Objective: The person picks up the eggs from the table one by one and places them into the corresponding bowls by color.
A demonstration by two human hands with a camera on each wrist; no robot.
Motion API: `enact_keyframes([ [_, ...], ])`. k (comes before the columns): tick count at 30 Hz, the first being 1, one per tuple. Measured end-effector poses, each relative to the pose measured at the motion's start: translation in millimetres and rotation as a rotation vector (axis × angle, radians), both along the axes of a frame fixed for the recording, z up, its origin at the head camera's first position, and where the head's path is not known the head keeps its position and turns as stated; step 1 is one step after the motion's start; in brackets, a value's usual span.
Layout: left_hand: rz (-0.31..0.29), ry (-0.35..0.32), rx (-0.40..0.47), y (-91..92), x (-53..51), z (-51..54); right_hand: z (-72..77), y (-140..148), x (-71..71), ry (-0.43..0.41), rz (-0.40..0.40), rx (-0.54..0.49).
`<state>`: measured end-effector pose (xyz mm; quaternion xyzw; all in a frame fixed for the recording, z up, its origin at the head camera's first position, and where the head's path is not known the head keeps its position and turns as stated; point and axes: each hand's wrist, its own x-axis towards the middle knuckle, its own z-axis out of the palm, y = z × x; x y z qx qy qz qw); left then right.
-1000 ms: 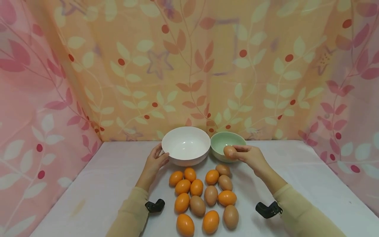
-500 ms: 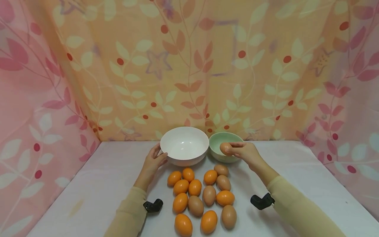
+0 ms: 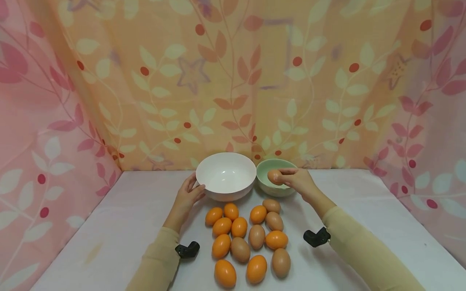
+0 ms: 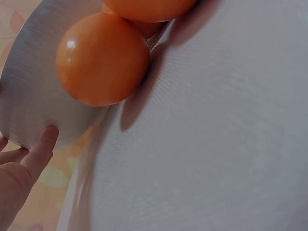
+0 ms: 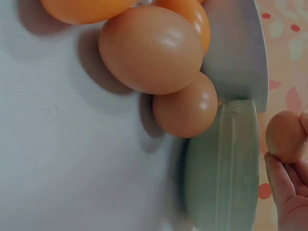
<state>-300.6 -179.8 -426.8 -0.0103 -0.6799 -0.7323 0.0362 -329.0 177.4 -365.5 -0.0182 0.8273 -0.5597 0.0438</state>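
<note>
A right hand [image 3: 300, 182] pinches a brown egg [image 3: 274, 177] between thumb and fingers above the green bowl [image 3: 274, 191], reaching in over the rim from about three o'clock, with six o'clock nearest the person. Over the past second the egg has shifted inward from the bowl's near edge, at six o'clock, toward the middle of its opening; by the look of it, the carry is all but complete, though the grip has not loosened and the egg is not yet set down. The right wrist view shows the egg above the rim, apart from it. The left hand [image 3: 187, 196] stays at the white bowl [image 3: 225, 173], thumb and fingers spread apart and touching its side at eight o'clock; the far fingertips are partly hidden. That bowl, just beside the green one at its nine o'clock, shows glints of light on its inner wall and no egg. The egg and fingers block part of the green bowl's inside, so its full contents cannot be told. Toward six o'clock from both bowls, nine orange eggs [image 3: 239, 227] and five loose brown eggs [image 3: 257, 236] lie on the table [image 3: 125, 226], their layout unchanged.
</note>
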Motion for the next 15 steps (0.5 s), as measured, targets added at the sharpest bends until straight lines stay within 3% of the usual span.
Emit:
enact_keyframes([
  [15,-0.010,-0.007,-0.002,-1.5,0.2,1.6,-0.9,-4.1,-19.0,-0.039,-0.003,0.021],
])
